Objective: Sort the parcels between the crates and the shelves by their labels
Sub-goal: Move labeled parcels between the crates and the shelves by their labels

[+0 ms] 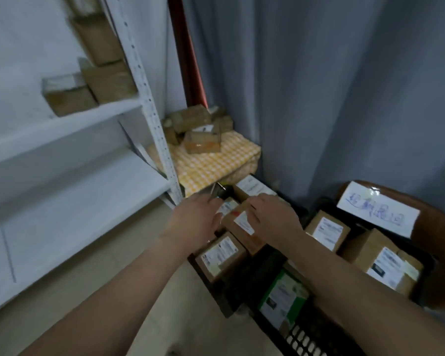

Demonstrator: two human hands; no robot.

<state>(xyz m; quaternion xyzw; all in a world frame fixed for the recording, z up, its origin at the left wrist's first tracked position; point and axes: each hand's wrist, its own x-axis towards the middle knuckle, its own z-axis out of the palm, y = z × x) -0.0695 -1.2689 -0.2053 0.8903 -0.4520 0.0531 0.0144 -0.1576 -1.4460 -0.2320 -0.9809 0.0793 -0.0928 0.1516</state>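
Both hands, left (198,217) and right (272,217), clasp one parcel (238,223); three shelf boxes (108,80) (blurred, perhaps four).

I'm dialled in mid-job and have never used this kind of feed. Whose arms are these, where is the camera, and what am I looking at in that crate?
There is no machine here: a person wears one wide-angle camera on the head, looking forward and down, so the two bare arms are theirs. The left hand and right hand both reach into a black crate on the floor and close around a small cardboard parcel with a white label; whether it is lifted yet I cannot tell. More labelled parcels lie around it, and a second crate to the right holds others. On the left stands a white shelf unit with brown boxes. Behind, more boxes sit on a yellow checked cloth.
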